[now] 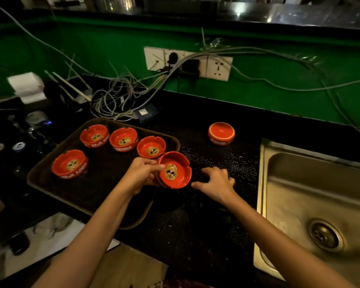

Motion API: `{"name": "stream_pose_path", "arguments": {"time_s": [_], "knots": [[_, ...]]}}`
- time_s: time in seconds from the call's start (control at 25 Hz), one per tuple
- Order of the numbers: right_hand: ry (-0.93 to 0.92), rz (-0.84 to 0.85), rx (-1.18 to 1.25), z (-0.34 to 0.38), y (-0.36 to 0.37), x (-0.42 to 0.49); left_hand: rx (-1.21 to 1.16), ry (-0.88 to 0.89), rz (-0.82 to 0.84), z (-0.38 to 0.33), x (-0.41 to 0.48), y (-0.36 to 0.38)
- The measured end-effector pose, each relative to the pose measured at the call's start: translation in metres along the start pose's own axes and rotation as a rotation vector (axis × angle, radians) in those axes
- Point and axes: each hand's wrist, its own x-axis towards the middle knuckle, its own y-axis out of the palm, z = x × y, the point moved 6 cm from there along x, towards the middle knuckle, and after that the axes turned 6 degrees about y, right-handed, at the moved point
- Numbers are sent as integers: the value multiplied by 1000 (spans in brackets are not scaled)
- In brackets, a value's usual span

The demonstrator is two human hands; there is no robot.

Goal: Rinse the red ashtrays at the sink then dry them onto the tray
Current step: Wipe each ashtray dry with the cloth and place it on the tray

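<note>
Ashtray (175, 172): tilted at the tray (104, 177) right edge, left hand (141, 173) gripping its rim. Right hand (216, 182) spread, holding nothing. Likely rigid, glazed, slick wet, chip-prone; hold by rim.

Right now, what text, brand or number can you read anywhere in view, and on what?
"RAJA", rest blurred: white print on the side of the back-left ashtray, on the tray.
Too blurred to read: white print on the middle ashtray, right ashtray, front-left ashtray, inverted ashtray on the mat, and held ashtray in the left hand.
Wall sockets: no text readable.
</note>
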Motion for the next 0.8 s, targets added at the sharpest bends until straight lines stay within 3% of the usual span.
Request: {"name": "stream_pose_path", "arguments": {"time_s": [0.12,0.24,0.44,0.8], "knots": [[-32,-34,77,39,-6,20,-168,-59,-108,13,-9,-40],[-108,114,291,96,22,34,-240,-83,-243,27,-21,-82],[-237,239,375,183,84,37,-343,-93,-446,55,-28,-134],[-168,190,275,237,137,41,194,-128,-682,96,13,-205]]}}
